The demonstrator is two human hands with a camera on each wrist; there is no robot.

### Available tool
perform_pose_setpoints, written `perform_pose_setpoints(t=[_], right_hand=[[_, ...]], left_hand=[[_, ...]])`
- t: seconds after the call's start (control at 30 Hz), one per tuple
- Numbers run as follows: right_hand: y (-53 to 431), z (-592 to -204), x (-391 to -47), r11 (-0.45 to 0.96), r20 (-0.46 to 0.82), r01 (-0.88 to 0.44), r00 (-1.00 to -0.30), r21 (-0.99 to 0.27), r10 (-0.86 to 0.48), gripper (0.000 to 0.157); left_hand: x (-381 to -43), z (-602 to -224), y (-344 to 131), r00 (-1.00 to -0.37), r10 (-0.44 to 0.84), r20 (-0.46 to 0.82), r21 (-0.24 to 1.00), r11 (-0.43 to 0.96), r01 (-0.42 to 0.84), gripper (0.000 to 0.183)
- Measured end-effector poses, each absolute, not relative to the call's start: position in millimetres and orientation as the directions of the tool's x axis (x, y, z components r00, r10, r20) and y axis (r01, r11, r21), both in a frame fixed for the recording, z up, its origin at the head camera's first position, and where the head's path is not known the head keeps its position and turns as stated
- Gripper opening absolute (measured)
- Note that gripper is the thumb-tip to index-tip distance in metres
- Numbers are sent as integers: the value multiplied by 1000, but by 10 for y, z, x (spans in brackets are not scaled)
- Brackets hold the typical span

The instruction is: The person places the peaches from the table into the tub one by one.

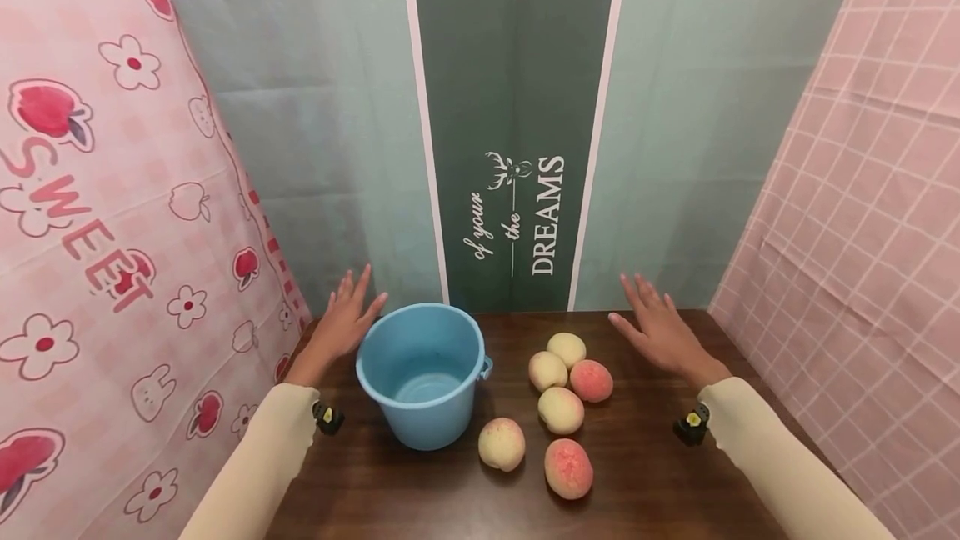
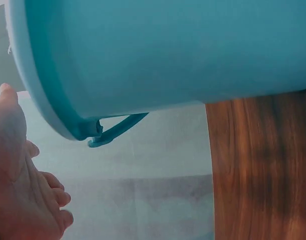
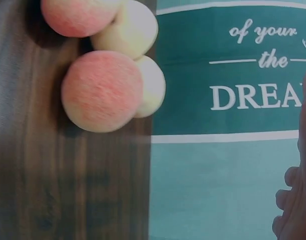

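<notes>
A blue plastic bucket stands upright on the dark wooden table, its inside showing nothing but the bare bottom. Just left of its rim, my left hand is held up with fingers spread, holding nothing. In the left wrist view the bucket's wall and handle fill much of the frame beside that hand. Several peaches lie to the bucket's right, among them a pale one, a red one and another red one. My right hand, fingers straight and spread, hovers to the right of this group.
Behind the wooden table hangs a green cloth with white lettering. A pink cloth with apples and flowers closes the left side, and a pink checked cloth the right. Both wrists carry small black cameras.
</notes>
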State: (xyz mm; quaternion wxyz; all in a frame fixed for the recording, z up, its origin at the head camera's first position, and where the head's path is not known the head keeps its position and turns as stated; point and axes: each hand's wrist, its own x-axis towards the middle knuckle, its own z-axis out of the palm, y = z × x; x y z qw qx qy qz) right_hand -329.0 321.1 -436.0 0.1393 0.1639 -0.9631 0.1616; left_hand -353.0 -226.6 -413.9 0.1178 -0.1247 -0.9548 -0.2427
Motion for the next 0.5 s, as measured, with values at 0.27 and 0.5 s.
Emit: perform_pose_setpoints(t=[0.27, 0.5], right_hand=[[3116, -4716, -3070, 859, 300, -373, -914, -350, -274, 73], [2989, -5062, -2879, 845, 299, -366, -918, -390, -259, 69]], left_hand=[[-3443, -4321, -2289, -920, 242, 310, 578, 720, 384, 61], [-3369, -4450, -2297, -882, 339, 328, 664, 581, 470, 52]])
